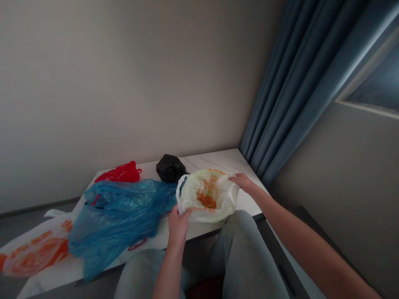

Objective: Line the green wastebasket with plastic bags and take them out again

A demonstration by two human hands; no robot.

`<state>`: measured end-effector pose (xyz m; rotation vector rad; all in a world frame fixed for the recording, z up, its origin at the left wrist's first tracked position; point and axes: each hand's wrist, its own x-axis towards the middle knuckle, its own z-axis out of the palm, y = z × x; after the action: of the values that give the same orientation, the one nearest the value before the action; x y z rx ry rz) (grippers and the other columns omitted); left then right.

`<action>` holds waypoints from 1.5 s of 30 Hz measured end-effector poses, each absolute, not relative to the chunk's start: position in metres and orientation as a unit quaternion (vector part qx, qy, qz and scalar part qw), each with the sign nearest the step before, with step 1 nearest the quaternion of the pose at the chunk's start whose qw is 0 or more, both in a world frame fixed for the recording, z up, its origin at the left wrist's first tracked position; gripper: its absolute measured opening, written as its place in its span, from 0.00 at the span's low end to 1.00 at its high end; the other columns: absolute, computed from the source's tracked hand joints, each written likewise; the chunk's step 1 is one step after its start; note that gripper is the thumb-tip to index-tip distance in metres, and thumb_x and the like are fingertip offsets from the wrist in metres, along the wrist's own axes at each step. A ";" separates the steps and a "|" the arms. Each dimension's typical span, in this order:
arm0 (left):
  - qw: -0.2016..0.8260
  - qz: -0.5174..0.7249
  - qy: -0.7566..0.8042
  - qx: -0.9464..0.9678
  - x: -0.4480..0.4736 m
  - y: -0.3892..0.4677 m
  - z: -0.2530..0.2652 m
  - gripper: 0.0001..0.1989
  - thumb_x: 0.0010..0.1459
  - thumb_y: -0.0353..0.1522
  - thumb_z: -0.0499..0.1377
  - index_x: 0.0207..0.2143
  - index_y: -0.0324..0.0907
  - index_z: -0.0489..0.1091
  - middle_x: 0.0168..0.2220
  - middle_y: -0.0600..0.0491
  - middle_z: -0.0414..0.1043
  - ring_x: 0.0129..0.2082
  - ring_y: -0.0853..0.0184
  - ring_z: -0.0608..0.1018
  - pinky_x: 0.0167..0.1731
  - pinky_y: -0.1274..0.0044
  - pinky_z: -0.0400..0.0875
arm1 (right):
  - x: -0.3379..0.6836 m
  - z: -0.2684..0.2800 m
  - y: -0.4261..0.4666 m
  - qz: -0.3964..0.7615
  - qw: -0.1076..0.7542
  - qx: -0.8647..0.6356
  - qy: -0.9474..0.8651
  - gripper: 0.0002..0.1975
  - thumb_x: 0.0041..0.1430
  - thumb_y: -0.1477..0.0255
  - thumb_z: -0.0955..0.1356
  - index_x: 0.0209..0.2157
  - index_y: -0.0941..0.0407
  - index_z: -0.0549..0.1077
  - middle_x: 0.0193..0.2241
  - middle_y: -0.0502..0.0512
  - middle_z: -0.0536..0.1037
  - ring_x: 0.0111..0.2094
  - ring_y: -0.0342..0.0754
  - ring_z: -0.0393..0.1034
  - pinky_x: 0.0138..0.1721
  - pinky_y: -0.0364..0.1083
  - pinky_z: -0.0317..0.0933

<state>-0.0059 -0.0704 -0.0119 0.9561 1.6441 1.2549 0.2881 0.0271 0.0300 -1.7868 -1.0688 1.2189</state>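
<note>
A white plastic bag point(226, 195) with orange print is spread wide, its mouth facing up. It seems to line a round, pale green container, whose rim shows faintly through the plastic. My left hand point(179, 222) pinches the bag's near left edge, with the thumb on top. At the right edge, my right hand point(242, 182) is closed on the plastic. Just left of the bag lies a large crumpled blue plastic bag point(124, 211) with red drawstrings. Behind stands a knotted black plastic bag point(170, 168).
A red plastic bag point(121, 172) lies at the table's back left. Another white bag with orange print point(39, 245) hangs over the left end of the marbled white table point(222, 157). My knees press close to the front edge. A blue curtain point(299, 83) hangs at the right.
</note>
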 end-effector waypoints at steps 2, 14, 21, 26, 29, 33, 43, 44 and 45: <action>0.396 0.493 0.658 0.408 -0.005 -0.069 -0.011 0.17 0.46 0.35 0.64 0.40 0.38 0.75 0.35 0.49 0.79 0.35 0.59 0.79 0.36 0.72 0.71 | 0.284 0.034 0.030 0.404 0.315 -0.731 -0.451 0.03 0.51 0.78 0.70 0.25 0.60 0.74 0.26 0.56 0.78 0.33 0.49 0.74 0.34 0.43 0.63; 0.317 0.444 0.679 0.492 0.000 -0.054 0.004 0.12 0.50 0.30 0.59 0.39 0.39 0.75 0.37 0.46 0.79 0.37 0.56 0.79 0.40 0.70 0.70 | 0.246 0.041 0.001 0.114 0.106 -0.807 -0.569 0.11 0.60 0.74 0.64 0.39 0.61 0.79 0.40 0.71 0.81 0.44 0.57 0.77 0.43 0.47 0.65; 0.355 0.524 0.646 0.427 -0.005 -0.022 -0.001 0.16 0.51 0.31 0.62 0.45 0.41 0.77 0.38 0.47 0.79 0.38 0.59 0.79 0.45 0.68 0.72 | 0.268 0.048 -0.020 0.358 0.221 -0.799 -0.429 0.14 0.60 0.69 0.65 0.24 0.60 0.74 0.23 0.64 0.79 0.29 0.54 0.78 0.32 0.46 0.68; 0.482 0.642 0.551 0.229 -0.004 -0.031 -0.009 0.23 0.52 0.34 0.66 0.52 0.42 0.73 0.42 0.47 0.78 0.39 0.64 0.80 0.45 0.69 0.74 | 0.267 0.056 -0.043 0.525 0.226 -0.732 -0.372 0.15 0.63 0.72 0.61 0.25 0.59 0.73 0.22 0.60 0.80 0.24 0.47 0.77 0.27 0.42 0.68; 0.524 0.642 0.537 0.157 -0.001 -0.052 -0.007 0.20 0.51 0.32 0.67 0.48 0.41 0.74 0.42 0.47 0.78 0.39 0.65 0.80 0.43 0.70 0.75 | 0.268 0.068 -0.054 0.651 0.152 -0.630 -0.395 0.19 0.65 0.69 0.59 0.27 0.62 0.75 0.27 0.62 0.82 0.26 0.46 0.78 0.25 0.40 0.66; 0.567 0.608 0.543 0.117 0.002 -0.079 -0.002 0.12 0.51 0.30 0.67 0.39 0.40 0.75 0.43 0.46 0.78 0.38 0.65 0.80 0.39 0.71 0.76 | 0.279 0.080 -0.052 0.597 0.005 -0.644 -0.477 0.31 0.68 0.55 0.56 0.27 0.62 0.76 0.27 0.67 0.82 0.25 0.49 0.77 0.27 0.43 0.66; 0.590 0.575 0.554 0.122 0.008 -0.098 -0.006 0.07 0.50 0.28 0.67 0.34 0.40 0.74 0.36 0.50 0.79 0.33 0.67 0.81 0.40 0.72 0.77 | 0.279 0.032 -0.007 0.412 0.289 -0.769 -0.394 0.19 0.67 0.68 0.56 0.38 0.61 0.76 0.38 0.65 0.81 0.35 0.49 0.77 0.36 0.46 0.69; 0.589 0.579 0.549 0.129 0.008 -0.098 -0.008 0.08 0.49 0.28 0.68 0.34 0.39 0.74 0.35 0.50 0.78 0.33 0.67 0.81 0.40 0.72 0.77 | 0.276 0.029 -0.008 0.429 0.295 -0.760 -0.390 0.20 0.68 0.67 0.56 0.39 0.61 0.76 0.38 0.64 0.81 0.34 0.49 0.77 0.35 0.46 0.69; 0.589 0.582 0.545 0.134 0.009 -0.098 -0.009 0.09 0.47 0.28 0.68 0.33 0.39 0.74 0.34 0.51 0.77 0.33 0.68 0.80 0.40 0.72 0.77 | 0.272 0.027 -0.010 0.450 0.308 -0.745 -0.385 0.21 0.69 0.65 0.56 0.39 0.60 0.76 0.37 0.63 0.82 0.35 0.50 0.78 0.36 0.46 0.70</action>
<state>0.0090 -0.0985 -0.0087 0.3117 1.2682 1.3547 0.2724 -0.0104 0.0269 -1.9695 -1.0169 1.1896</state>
